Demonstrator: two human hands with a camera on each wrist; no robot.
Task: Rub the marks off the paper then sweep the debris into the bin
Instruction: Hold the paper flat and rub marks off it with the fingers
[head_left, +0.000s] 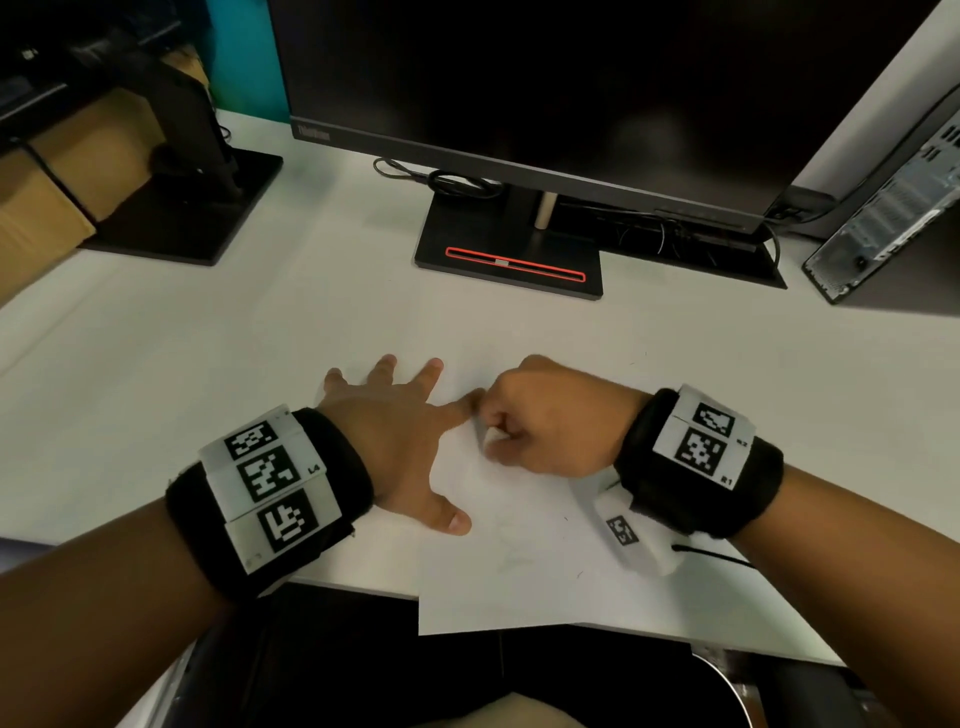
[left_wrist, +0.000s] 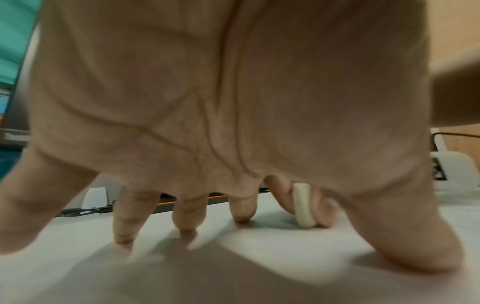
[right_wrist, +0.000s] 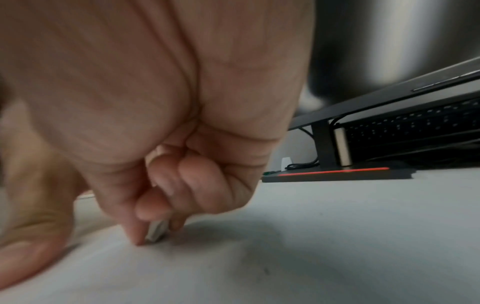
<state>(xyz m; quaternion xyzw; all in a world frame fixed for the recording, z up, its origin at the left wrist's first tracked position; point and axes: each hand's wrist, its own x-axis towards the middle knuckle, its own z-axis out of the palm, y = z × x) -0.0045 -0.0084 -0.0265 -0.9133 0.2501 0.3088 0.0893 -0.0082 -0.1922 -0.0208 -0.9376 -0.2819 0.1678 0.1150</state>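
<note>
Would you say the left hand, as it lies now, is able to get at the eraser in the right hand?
Probably yes: the left hand lies flat on the paper, its index fingertip right beside the right hand, nothing between. But right fingers pinch the eraser.

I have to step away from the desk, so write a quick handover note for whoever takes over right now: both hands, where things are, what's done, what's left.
Left hand: open, fingers spread flat, pressing the paper down on the white desk.
Right hand: pinches the white eraser, its tip down on the paper next to the left index finger.
Paper: lies at the desk's near edge, one corner hanging over it.
Done: hard to judge; faint marks still show on the lower part of the sheet.
Left: finish rubbing, then sweep the debris into the bin. No bin is in view.
</note>
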